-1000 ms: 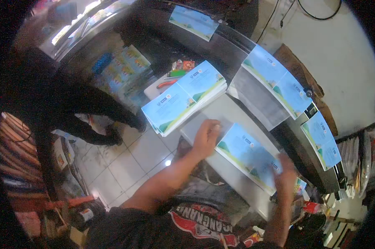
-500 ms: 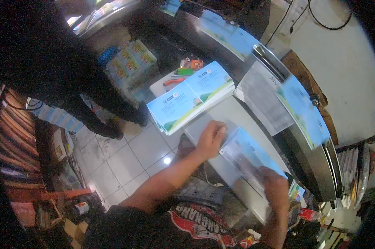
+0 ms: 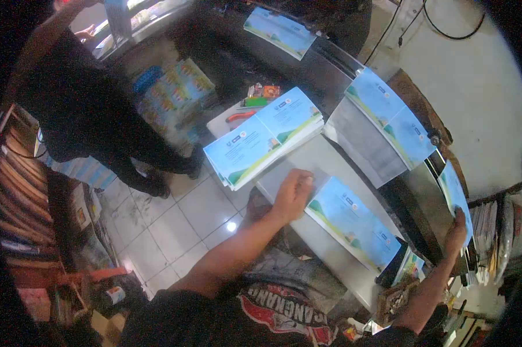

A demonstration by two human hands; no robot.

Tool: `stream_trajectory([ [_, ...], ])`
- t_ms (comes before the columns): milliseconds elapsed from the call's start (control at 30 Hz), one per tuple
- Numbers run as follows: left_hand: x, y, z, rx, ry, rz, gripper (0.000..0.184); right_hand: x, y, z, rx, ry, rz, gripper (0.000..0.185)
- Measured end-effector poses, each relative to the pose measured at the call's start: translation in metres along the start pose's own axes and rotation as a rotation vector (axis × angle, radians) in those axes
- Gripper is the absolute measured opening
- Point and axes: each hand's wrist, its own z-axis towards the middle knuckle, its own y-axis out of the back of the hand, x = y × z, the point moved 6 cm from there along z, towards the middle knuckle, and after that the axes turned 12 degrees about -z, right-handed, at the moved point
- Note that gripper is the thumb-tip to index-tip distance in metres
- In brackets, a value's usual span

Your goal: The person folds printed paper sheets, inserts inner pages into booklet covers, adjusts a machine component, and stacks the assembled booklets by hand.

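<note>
A blue printed sheet with a green landscape edge lies on the grey-white table. At its left end rests my left hand, its fingers curled; what is inside them, if anything, is hidden. My right hand reaches out to the right and grips the lower edge of another printed sheet at the right end of the curved machine. Two further sheets lie along that machine, a double-panel sheet and a farther sheet. Beyond my left hand sits a stack of the same printed sheets.
A grey paper hangs along the machine's side. Pliers with red handles lie behind the stack. A person in dark clothes stands at the left on the tiled floor. Printed bundles sit farther back.
My right hand has moved from the table sheet up and right to the sheet on the machine. Sheets on the machine have shifted along to the right. My left hand stays nearly still.
</note>
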Motion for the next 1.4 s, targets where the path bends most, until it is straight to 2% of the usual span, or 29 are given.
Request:
stream_trajectory([
  [67, 0.004, 0.000, -0.001, -0.004, 0.129, -0.091, 0.023, 0.012, -0.009, -0.020, -0.056, 0.013, -0.076, 0.049],
  [133, 0.009, 0.001, -0.002, 0.000, 0.105, -0.039, 0.023, 0.034, -0.005, -0.040, -0.100, 0.019, -0.152, 0.050],
  [200, 0.017, 0.000, -0.002, 0.012, 0.078, 0.009, 0.022, 0.055, -0.003, -0.051, 0.104, -0.154, 0.246, 0.051],
  [233, 0.021, 0.001, -0.001, 0.017, 0.068, 0.003, 0.022, 0.060, -0.023, -0.056, 0.147, -0.120, 0.061, 0.049],
  [333, 0.025, 0.003, 0.001, 0.016, 0.036, 0.013, 0.023, 0.223, 0.029, -0.084, 0.292, 0.069, 0.279, 0.057],
  [400, 0.023, 0.004, 0.001, 0.016, 0.015, 0.026, 0.024, 0.302, 0.055, -0.108, 0.361, 0.334, 0.156, 0.066],
  [500, 0.019, 0.003, -0.001, 0.017, 0.043, -0.022, 0.025, 0.334, 0.056, -0.132, 0.445, 0.461, 0.043, 0.070],
  [633, 0.012, 0.001, 0.000, 0.027, 0.018, 0.029, 0.026, 0.326, 0.051, -0.134, 0.570, 0.451, 0.122, 0.068],
  [700, 0.015, -0.001, 0.000, 0.033, 0.028, 0.015, 0.027, 0.320, 0.059, -0.125, 0.602, 0.433, 0.256, 0.052],
  [733, 0.020, 0.001, 0.000, 0.014, 0.027, -0.078, 0.027, 0.317, 0.061, -0.121, 0.600, 0.432, 0.253, 0.052],
  [800, 0.027, 0.004, 0.000, -0.009, 0.025, -0.171, 0.028, 0.305, 0.063, -0.109, 0.603, 0.320, 0.456, 0.036],
  [833, 0.028, 0.006, 0.002, -0.013, 0.008, -0.115, 0.028, 0.289, 0.053, -0.101, 0.554, 0.395, 0.382, 0.029],
  [867, 0.029, 0.008, 0.002, -0.015, -0.001, -0.058, 0.029, 0.280, 0.081, -0.081, 0.654, 0.236, 0.191, 0.028],
  [900, 0.026, 0.008, 0.001, -0.017, -0.001, -0.057, 0.029, 0.260, 0.095, -0.065, 0.553, 0.110, 0.276, 0.029],
  [933, 0.021, 0.006, 0.001, -0.017, 0.011, -0.054, 0.028, 0.217, 0.081, -0.052, 0.417, 0.175, 0.416, 0.031],
  [967, 0.019, 0.005, 0.001, -0.015, 0.025, -0.051, 0.027, 0.185, 0.096, -0.036, 0.247, 0.186, 0.047, 0.029],
  [1067, 0.020, 0.005, 0.001, -0.007, 0.012, -0.032, 0.026, 0.083, 0.135, 0.013, -0.075, -0.180, 0.027, 0.045],
  [1100, 0.020, 0.005, 0.001, -0.007, 0.013, -0.033, 0.026, 0.060, 0.147, 0.018, -0.417, -0.036, -0.015, 0.047],
  [1133, 0.020, 0.004, 0.001, -0.006, 0.011, -0.038, 0.026, 0.037, 0.134, 0.025, -0.417, -0.036, -0.016, 0.047],
  [1200, 0.018, 0.004, 0.002, -0.002, 0.004, -0.045, 0.026, 0.003, 0.093, 0.033, -0.391, -0.088, 0.176, 0.045],
  [1233, 0.017, 0.004, 0.002, 0.002, 0.003, -0.033, 0.026, -0.003, 0.062, 0.030, -0.275, -0.072, 0.070, 0.044],
  [1267, 0.016, 0.004, 0.002, 0.006, 0.003, -0.022, 0.026, -0.002, 0.034, 0.019, -0.141, -0.134, 0.328, 0.043],
  [1333, 0.006, 0.005, 0.003, 0.001, -0.004, 0.041, 0.025, 0.012, 0.009, -0.004, 0.023, -0.130, -0.032, 0.040],
  [1367, 0.003, 0.005, 0.003, -0.007, -0.007, 0.105, 0.025, 0.014, 0.004, -0.012, 0.019, -0.127, -0.032, 0.040],
  [1400, 0.003, 0.005, 0.004, -0.008, -0.007, 0.106, 0.025, 0.019, 0.005, -0.022, -0.089, -0.057, -0.101, 0.039],
])
